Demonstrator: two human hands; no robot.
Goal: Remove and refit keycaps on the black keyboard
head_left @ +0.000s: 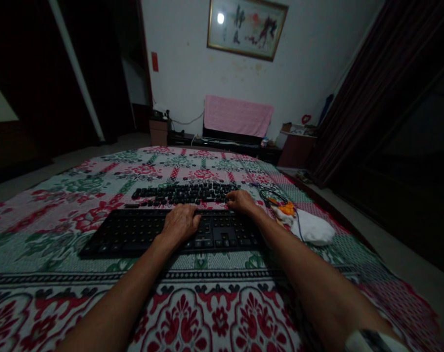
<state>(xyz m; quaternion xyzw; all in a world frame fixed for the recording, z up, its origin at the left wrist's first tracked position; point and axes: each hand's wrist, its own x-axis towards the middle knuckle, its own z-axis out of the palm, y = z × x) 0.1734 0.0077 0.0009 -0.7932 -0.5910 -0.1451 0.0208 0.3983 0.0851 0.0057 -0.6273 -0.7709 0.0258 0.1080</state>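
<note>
A black keyboard [134, 232] lies across the patterned bed cover, most of its key positions bare and a few keycaps left at the lower right. My left hand [180, 221] rests on its middle, fingers bent over the far edge and thumb out to the right. Just beyond the keyboard lie loose black keycaps [181, 193] in rough rows. At the right end of those rows, my right hand [241, 201] has thumb and forefinger closed together on a keycap, which the fingers mostly hide.
To the right lie a dark cable [267, 193], an orange item [286, 209] and a white cloth-like bundle [312, 228]. Beyond the bed cover [203, 164], a pink towel [238, 115] hangs over a screen on a low stand. A dark curtain [357, 88] hangs at the right.
</note>
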